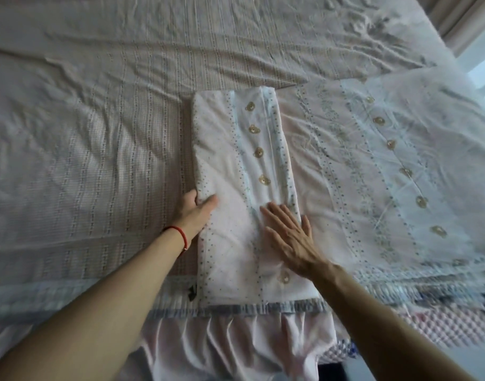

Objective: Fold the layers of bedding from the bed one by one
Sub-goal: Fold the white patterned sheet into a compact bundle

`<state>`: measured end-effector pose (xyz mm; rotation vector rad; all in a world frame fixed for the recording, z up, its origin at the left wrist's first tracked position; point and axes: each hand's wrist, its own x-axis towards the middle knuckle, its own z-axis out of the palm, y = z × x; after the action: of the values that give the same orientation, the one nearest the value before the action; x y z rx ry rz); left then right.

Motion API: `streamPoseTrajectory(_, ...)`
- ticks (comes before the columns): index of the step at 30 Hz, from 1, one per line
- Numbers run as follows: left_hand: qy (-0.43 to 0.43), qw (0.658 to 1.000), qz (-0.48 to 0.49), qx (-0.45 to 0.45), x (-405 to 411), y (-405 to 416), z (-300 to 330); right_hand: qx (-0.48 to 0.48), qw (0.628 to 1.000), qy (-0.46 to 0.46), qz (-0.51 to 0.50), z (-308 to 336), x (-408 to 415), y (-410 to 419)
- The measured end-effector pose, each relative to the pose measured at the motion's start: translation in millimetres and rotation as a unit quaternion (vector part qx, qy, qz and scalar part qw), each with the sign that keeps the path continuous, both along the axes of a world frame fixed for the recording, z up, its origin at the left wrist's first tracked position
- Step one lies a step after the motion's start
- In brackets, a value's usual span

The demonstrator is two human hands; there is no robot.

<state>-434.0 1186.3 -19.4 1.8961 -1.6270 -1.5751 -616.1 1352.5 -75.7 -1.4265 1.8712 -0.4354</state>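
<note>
A white bedding piece with blue dots and small tan bear prints lies folded into a long narrow strip on the bed, running away from me. My left hand, with a red string at the wrist, grips the strip's left edge, thumb on top and fingers tucked underneath. Flat on the strip's right half lies my right hand, its fingers straight and spread. A second piece in the same print lies spread out to the right.
A pinkish woven sheet with wrinkles covers the bed to the left and far side. A ruffled white skirt hangs over the near bed edge. A curtain and bright floor show at the upper right.
</note>
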Motion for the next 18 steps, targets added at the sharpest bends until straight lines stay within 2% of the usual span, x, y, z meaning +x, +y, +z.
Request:
streamPoseTrajectory(5, 0.046, 0.995, -0.052, -0.075, -44.7, 6.0, 42.5, -0.040, 0.970, -0.198, -0.133, 39.0, -31.2, -0.6)
streamPoseTrajectory(10, 0.116, 0.971, -0.138, -0.160, -129.3, 40.5, 86.3, -0.064, 0.926, -0.318, -0.193, 68.2, -72.9, 16.7)
streamPoseTrajectory(14, 0.107, 0.948, -0.200, -0.223, -214.8, 84.9, 95.4, -0.076, 0.869, -0.411, -0.264, 95.9, -118.7, 48.9)
streamPoseTrajectory(18, 0.088, 0.938, -0.295, -0.161, -279.2, 125.1, 79.0, -0.085, 0.791, -0.486, -0.361, 111.7, -169.7, 85.9)
